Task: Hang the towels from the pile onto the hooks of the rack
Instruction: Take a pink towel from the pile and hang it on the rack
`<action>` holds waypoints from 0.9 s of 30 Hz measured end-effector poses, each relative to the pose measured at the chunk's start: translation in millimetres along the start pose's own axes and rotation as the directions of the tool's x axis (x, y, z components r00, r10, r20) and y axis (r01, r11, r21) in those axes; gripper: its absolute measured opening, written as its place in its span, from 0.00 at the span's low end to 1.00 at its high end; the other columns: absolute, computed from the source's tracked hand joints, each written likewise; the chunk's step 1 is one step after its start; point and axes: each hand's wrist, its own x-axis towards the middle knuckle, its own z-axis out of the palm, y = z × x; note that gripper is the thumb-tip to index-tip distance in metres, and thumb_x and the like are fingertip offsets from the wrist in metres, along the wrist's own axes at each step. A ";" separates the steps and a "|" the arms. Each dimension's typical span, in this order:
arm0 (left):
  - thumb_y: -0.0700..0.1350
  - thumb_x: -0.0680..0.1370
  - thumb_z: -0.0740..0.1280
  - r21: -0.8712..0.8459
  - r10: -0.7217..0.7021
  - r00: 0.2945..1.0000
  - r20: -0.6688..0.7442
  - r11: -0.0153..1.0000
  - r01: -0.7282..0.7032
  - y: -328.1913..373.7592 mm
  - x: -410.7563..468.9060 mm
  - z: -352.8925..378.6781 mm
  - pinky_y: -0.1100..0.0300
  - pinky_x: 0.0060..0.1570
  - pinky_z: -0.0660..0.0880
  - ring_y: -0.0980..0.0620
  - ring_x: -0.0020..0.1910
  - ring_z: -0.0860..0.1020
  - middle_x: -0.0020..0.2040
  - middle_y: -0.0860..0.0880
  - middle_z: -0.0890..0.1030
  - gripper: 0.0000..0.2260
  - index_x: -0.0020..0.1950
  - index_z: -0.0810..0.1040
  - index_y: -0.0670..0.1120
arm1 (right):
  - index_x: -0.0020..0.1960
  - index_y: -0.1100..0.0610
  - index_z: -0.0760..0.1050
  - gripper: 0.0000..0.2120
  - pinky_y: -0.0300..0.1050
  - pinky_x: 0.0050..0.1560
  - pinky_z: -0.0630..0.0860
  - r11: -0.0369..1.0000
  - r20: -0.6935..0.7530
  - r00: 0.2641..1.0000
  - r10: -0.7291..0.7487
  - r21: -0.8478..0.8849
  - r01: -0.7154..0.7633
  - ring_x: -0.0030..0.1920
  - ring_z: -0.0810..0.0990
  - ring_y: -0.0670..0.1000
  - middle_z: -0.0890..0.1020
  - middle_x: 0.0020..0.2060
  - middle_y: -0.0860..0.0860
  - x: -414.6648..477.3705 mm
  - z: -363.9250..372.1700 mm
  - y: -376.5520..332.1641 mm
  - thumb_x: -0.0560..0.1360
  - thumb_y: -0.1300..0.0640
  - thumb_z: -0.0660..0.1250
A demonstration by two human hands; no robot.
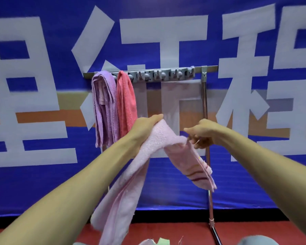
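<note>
Purple towel hung at rack's left end, coral towel just beside it. Left hand gripped pale pink towel bunched; long end trailed down. Right hand pinched same towel's edge, fingertips blurred. Remaining hooks indistinct. Pile cut off at bottom edge.

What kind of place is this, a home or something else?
Probably a staged work or demo space, not a home: a huge printed blue banner forms the backdrop, a freestanding metal rack stands before it, and the floor is plain red.
</note>
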 end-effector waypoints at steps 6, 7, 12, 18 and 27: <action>0.48 0.75 0.65 0.446 0.176 0.983 0.044 0.877 -0.177 41.9 21.5 12.7 0.59 0.33 0.65 0.50 0.30 0.67 0.30 0.47 0.73 0.13 0.33 0.75 0.43 | 0.53 0.67 0.78 0.25 0.43 0.40 0.74 0.898 0.135 0.943 -0.303 0.373 0.235 0.34 0.74 0.51 0.77 0.34 0.54 5.7 14.7 -16.8 0.81 0.44 0.58; 0.49 0.75 0.65 0.465 0.190 0.981 0.049 0.865 -0.191 46.9 24.0 11.2 0.58 0.33 0.65 0.50 0.29 0.67 0.29 0.47 0.72 0.14 0.31 0.74 0.44 | 0.56 0.69 0.77 0.28 0.48 0.46 0.74 0.854 0.135 0.934 -0.332 0.464 0.236 0.40 0.74 0.54 0.78 0.40 0.57 9.8 19.3 -19.5 0.80 0.42 0.58; 0.51 0.79 0.58 0.605 0.277 0.960 0.034 0.759 -0.240 72.5 33.9 -2.6 0.54 0.43 0.69 0.45 0.37 0.74 0.37 0.43 0.77 0.19 0.32 0.74 0.43 | 0.62 0.66 0.73 0.46 0.55 0.55 0.70 0.685 0.194 0.893 -0.406 0.712 0.157 0.50 0.67 0.60 0.71 0.51 0.70 17.7 42.7 -36.7 0.64 0.26 0.66; 0.46 0.79 0.55 0.598 0.281 0.959 0.037 0.763 -0.247 86.1 47.9 -31.0 0.56 0.43 0.70 0.48 0.32 0.73 0.25 0.50 0.76 0.21 0.28 0.76 0.44 | 0.61 0.55 0.78 0.26 0.46 0.51 0.75 0.732 0.407 0.730 -0.549 0.655 0.186 0.48 0.81 0.55 0.82 0.54 0.57 18.5 45.8 -57.1 0.72 0.38 0.64; 0.61 0.79 0.57 0.744 0.297 0.939 0.173 0.586 -0.323 79.1 81.5 -78.1 0.56 0.41 0.73 0.51 0.36 0.77 0.34 0.52 0.80 0.23 0.35 0.77 0.46 | 0.43 0.67 0.76 0.20 0.39 0.33 0.69 0.767 0.222 0.738 -0.637 0.273 0.580 0.31 0.71 0.47 0.76 0.32 0.53 60.4 27.0 -107.8 0.78 0.48 0.64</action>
